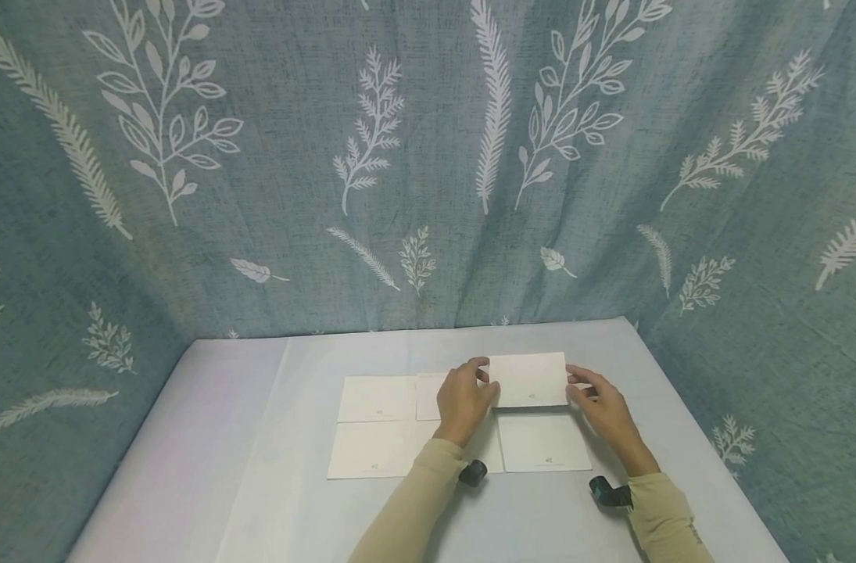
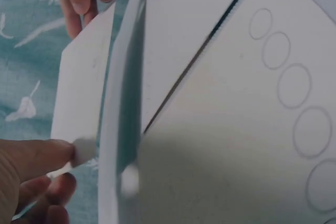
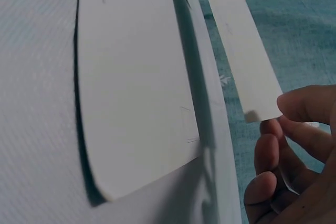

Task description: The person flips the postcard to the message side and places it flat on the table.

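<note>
Between both hands a white card (image 1: 528, 379) is held up at its two short sides, above the back of the table. My left hand (image 1: 464, 399) pinches its left edge with thumb and fingers. At the right edge, my right hand (image 1: 603, 407) pinches it in the same way. The left wrist view shows the held card (image 2: 84, 82) standing steeply, thumb on its face. Below it lies another white card (image 1: 546, 444). In the left wrist view, a flat card (image 2: 226, 114) bears a row of drawn circles.
More white cards lie in two rows to the left, among them an upper-left card (image 1: 376, 399) and a lower-left card (image 1: 370, 451). My left hand and forearm partly cover others. A patterned curtain (image 1: 428, 172) hangs behind the white table (image 1: 259, 485).
</note>
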Motion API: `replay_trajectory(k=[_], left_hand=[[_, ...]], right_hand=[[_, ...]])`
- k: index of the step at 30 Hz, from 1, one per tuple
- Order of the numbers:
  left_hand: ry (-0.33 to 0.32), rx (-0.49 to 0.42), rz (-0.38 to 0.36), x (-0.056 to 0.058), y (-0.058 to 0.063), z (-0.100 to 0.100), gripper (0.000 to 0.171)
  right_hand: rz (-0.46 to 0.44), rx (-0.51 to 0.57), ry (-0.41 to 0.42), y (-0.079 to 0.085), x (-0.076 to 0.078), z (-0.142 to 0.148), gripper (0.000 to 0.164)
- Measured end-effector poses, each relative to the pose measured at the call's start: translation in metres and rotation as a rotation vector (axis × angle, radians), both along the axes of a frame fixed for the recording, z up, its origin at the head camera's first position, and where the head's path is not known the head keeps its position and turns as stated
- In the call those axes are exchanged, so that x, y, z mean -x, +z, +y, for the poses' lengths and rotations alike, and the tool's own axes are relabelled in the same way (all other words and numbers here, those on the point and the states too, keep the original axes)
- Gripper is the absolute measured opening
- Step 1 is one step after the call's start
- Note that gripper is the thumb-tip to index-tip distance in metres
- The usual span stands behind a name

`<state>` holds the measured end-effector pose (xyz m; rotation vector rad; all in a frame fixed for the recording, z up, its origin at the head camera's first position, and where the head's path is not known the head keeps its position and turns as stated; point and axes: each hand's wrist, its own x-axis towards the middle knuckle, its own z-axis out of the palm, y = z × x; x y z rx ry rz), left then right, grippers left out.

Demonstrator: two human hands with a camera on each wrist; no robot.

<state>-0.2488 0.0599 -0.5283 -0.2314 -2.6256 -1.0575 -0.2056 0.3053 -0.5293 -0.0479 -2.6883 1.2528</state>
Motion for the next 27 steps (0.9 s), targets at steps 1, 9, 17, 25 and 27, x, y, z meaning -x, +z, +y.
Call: replay_trajectory(k=[1,9,17,25,27], left_hand=[[-0.001,0.013,-0.012,0.0000,-0.0008,0.0006,0.043],[-0.015,0.072,-0.059,-0.0018,-0.0044,0.0044,0.049],[-0.019,0.092,-0.057,-0.0047,-0.0046,0.0057,0.049],[-0.021,0.098,-0.066,-0.0074,-0.0065,0.0066,0.049],[-0.019,0.097,-0.071,-0.0078,-0.0073,0.0070,0.049]], right_hand=[[-0.010,-0.004,-0.002,-0.0002,0.0000,-0.0004,0.046],[-0.058,-0.042,0.012,-0.0044,0.0009,0.0021,0.048],[-0.081,-0.059,0.019,-0.0047,-0.0018,0.0032,0.047],[-0.105,-0.080,0.009,-0.0061,-0.0024,0.0015,0.047],[-0.110,-0.078,0.011,-0.0062,-0.0026,0.0017,0.047]])
